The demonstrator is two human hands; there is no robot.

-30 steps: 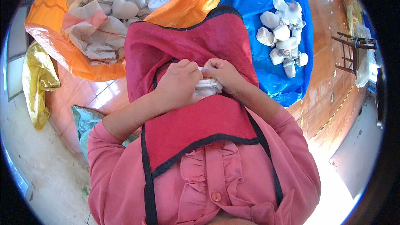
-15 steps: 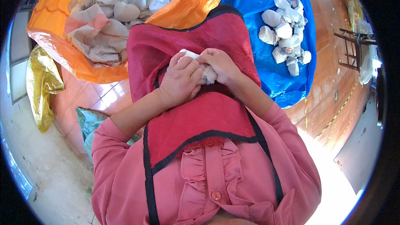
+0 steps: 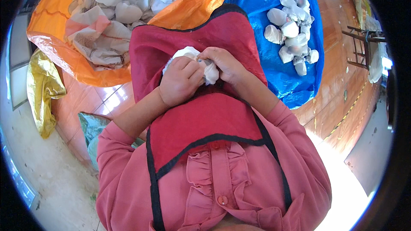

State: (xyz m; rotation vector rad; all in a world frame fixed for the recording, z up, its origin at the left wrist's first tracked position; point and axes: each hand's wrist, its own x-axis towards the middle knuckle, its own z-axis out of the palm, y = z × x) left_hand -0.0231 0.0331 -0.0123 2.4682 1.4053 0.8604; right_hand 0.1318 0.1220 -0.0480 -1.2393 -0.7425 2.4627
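Observation:
Over my lap, on the red apron (image 3: 205, 117) with black edging, both hands work on a soft white cup-shaped piece (image 3: 211, 75). My left hand (image 3: 182, 81) is closed around its left side, the fingers bent over it. My right hand (image 3: 225, 65) pinches its upper right edge between thumb and fingers. Part of the piece bulges out beyond my left knuckles and part hangs between the hands. A small grey patch shows near the right fingertips; what it is I cannot tell. The rest lies hidden under my fingers.
An orange sack (image 3: 98, 78) at the far left holds many white rounded, cup-like pieces (image 3: 128, 13). On a blue sheet or sack (image 3: 274, 81) at the right lies a pile of bunched white pieces (image 3: 295, 40). A yellow bag (image 3: 40, 90), a green bag (image 3: 92, 130) and a dark metal frame (image 3: 364, 38) stand around.
The white piece shows more now, spread wider above my left knuckles and between the hands. My left hand has turned slightly, and my right hand has shifted a little.

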